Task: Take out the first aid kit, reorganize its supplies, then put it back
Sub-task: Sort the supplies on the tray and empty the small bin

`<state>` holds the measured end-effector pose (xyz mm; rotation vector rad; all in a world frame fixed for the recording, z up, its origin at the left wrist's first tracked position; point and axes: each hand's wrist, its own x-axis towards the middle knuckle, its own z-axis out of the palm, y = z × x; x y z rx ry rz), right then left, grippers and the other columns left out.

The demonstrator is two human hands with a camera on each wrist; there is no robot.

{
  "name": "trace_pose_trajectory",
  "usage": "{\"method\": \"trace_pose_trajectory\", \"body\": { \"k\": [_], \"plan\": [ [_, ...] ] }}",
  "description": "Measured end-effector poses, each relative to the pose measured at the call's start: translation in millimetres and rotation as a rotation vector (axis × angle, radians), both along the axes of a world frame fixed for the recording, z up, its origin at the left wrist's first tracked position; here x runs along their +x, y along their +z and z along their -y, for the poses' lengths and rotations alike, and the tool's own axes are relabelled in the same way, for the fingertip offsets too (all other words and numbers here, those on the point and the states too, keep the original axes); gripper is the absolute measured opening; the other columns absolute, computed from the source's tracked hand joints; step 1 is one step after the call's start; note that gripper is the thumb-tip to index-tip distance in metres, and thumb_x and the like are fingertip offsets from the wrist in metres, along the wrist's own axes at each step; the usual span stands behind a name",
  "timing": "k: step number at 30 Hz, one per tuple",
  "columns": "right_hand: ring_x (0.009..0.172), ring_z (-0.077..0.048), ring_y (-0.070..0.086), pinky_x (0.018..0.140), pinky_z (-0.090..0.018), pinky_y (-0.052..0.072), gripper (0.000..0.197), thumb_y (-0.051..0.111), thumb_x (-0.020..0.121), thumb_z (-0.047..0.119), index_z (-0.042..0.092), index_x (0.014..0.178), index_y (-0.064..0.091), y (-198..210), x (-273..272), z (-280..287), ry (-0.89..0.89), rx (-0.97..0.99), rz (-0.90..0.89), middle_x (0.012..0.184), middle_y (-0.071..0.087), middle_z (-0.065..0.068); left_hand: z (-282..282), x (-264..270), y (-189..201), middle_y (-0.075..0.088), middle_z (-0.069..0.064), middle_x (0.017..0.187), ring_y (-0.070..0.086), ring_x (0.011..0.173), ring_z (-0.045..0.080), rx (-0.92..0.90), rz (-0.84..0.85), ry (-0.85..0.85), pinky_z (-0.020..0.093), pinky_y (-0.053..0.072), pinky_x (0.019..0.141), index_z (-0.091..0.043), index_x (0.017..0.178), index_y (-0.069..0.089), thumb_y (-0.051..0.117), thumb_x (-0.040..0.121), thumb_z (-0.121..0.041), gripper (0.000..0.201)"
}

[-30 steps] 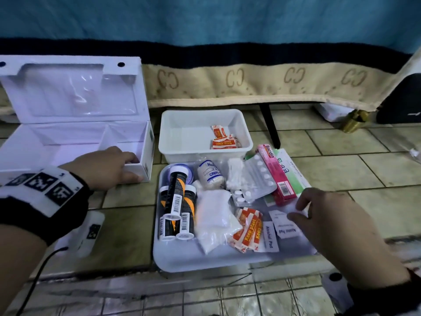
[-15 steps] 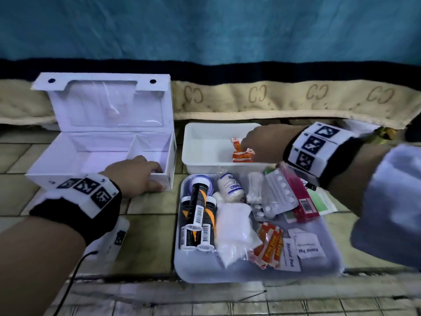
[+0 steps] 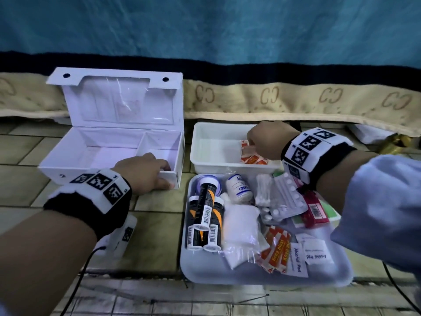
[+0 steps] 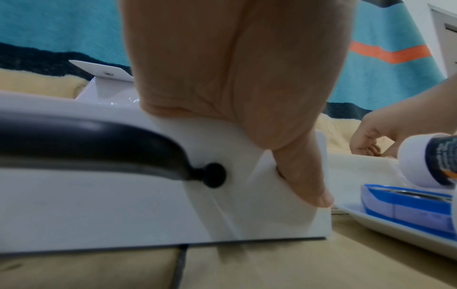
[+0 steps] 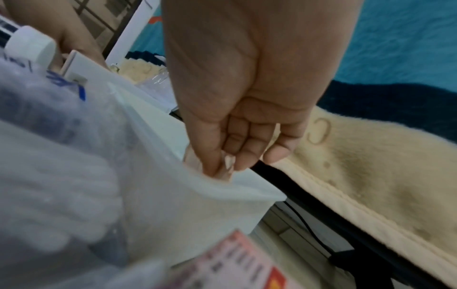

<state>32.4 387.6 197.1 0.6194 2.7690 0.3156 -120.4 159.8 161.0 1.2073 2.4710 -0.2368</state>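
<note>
— Where did the white rectangular first aid box (image 3: pixel 109 153) sit, and how was it turned?

— On the tan tiled floor (image 3: pixel 159 226), just left of the shallow white plastic tray (image 3: pixel 227 273). Its long axis ran left to right, its lid stood open and upright at the far side, and its opening faced up. A divider split the inside into a large left compartment and a small right one.

— And the left hand (image 3: pixel 142 173)?

— It gripped the box's near right corner, fingers curled over the rim into the small compartment, thumb pressed on the front wall.

— What lay on the tray?

— Three black-and-orange tubes (image 3: pixel 204 221) with long axes pointing away from the person, a white bandage roll (image 3: pixel 239 189), a clear bag of white cotton (image 3: pixel 240 233), blister packs (image 3: pixel 286 200), a red carton (image 3: pixel 315 209), orange plaster strips (image 3: pixel 276 249) and alcohol pads (image 3: pixel 317 252).

— The right hand (image 3: pixel 267 140)?

— Beyond the tray, inside the deep white plastic tub (image 3: pixel 211 144), fingertips pinched narrowly on orange plaster packets (image 3: pixel 252 157) lying there.

— The room?

— A beige blanket edge (image 3: pixel 296 99) with a dark band hung behind the tray, blue fabric (image 3: pixel 205 28) above it.
</note>
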Motion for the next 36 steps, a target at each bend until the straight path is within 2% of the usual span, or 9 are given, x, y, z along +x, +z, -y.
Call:
{"method": "trace_pose_trajectory", "body": {
  "k": [6,10,14,17,20,23,26,29,36],
  "plan": [
    [0.082,-0.029,0.063,0.066,-0.03,0.046,0.048,0.05,0.091,0.048,0.003,0.092,0.067,11.2,15.5,-1.0,-0.092,-0.043,-0.129,0.09,0.067,-0.01,-0.4,0.7,0.7,0.044,0.001,0.129,0.051,0.113,0.022,0.002,-0.003,-0.002,0.037,0.043,0.094,-0.033,0.13,0.044,0.052,0.085,-0.057,0.051],
    [0.073,-0.026,0.055,0.063,-0.027,0.042,0.05,0.054,0.083,0.058,0.011,0.084,0.067,41.8,34.6,15.0,-0.003,-0.056,-0.246,0.08,0.063,-0.006,-0.6,0.5,0.7,0.045,0.001,0.128,0.052,0.111,0.022,0.004,-0.002,-0.005,0.038,0.043,0.094,-0.032,0.128,0.046,0.052,0.085,-0.058,0.051],
    [0.07,-0.02,0.057,0.064,-0.033,0.051,0.005,0.058,0.076,0.024,0.026,0.076,0.063,68.1,77.1,43.3,0.184,-0.115,-0.162,0.071,0.057,0.008,-1.0,0.5,0.5,0.046,0.002,0.125,0.052,0.109,0.022,0.009,0.007,-0.011,0.038,0.043,0.093,-0.03,0.126,0.047,0.053,0.084,-0.058,0.051],
    [0.076,-0.016,0.059,0.065,-0.032,0.051,0.006,0.055,0.077,0.022,0.028,0.076,0.056,56.8,107.6,62.8,0.242,-0.157,0.031,0.079,0.06,0.008,-0.3,-0.2,-0.1,0.046,0.001,0.124,0.052,0.108,0.022,0.006,0.012,-0.007,0.038,0.043,0.093,-0.031,0.125,0.047,0.053,0.083,-0.06,0.051],
    [0.082,-0.016,0.06,0.062,-0.028,0.043,0.009,0.052,0.082,0.024,0.029,0.079,0.046,27.6,129.4,73.1,0.278,-0.204,0.04,0.09,0.06,0.006,-0.3,-0.1,0.2,0.046,0.001,0.125,0.052,0.109,0.022,0.009,0.013,-0.003,0.038,0.043,0.094,-0.031,0.126,0.047,0.053,0.083,-0.06,0.052],
    [0.068,-0.02,0.064,0.051,-0.032,0.05,0.019,0.06,0.075,0.018,0.029,0.078,0.044,-1.7,145.1,71.3,0.318,-0.257,0.021,0.081,0.058,0.004,-0.5,0.2,0.0,0.045,0.001,0.127,0.051,0.11,0.022,0.013,0.011,0.002,0.037,0.042,0.093,-0.031,0.127,0.046,0.053,0.083,-0.059,0.053],
    [0.089,-0.023,0.063,0.073,-0.04,0.053,0.015,0.048,0.084,0.014,0.026,0.092,0.053,-19.6,151.2,68.5,0.349,-0.225,0.08,0.098,0.057,0.002,-0.9,0.7,0.6,0.045,0.001,0.128,0.051,0.111,0.022,0.005,0.014,0.003,0.036,0.042,0.092,-0.03,0.128,0.046,0.052,0.083,-0.059,0.054],
    [0.104,-0.019,0.058,0.087,-0.034,0.048,0.028,0.04,0.085,0.013,0.027,0.104,0.055,-16.8,155.3,71.0,0.336,-0.274,0.13,0.11,0.058,0.004,-1.0,1.4,1.4,0.045,0.002,0.128,0.051,0.111,0.022,0.004,0.013,0.007,0.036,0.042,0.093,-0.031,0.127,0.046,0.053,0.084,-0.059,0.052],
    [0.098,-0.018,0.062,0.07,-0.028,0.046,0.031,0.045,0.087,0.019,0.032,0.11,0.06,23.3,122.2,62.4,0.148,-0.081,-0.067,0.113,0.061,0.009,-0.7,2.3,2.3,0.045,0.003,0.128,0.051,0.111,0.023,0.009,0.026,0.01,0.038,0.042,0.095,-0.03,0.128,0.046,0.053,0.084,-0.058,0.053]
  ]
}}
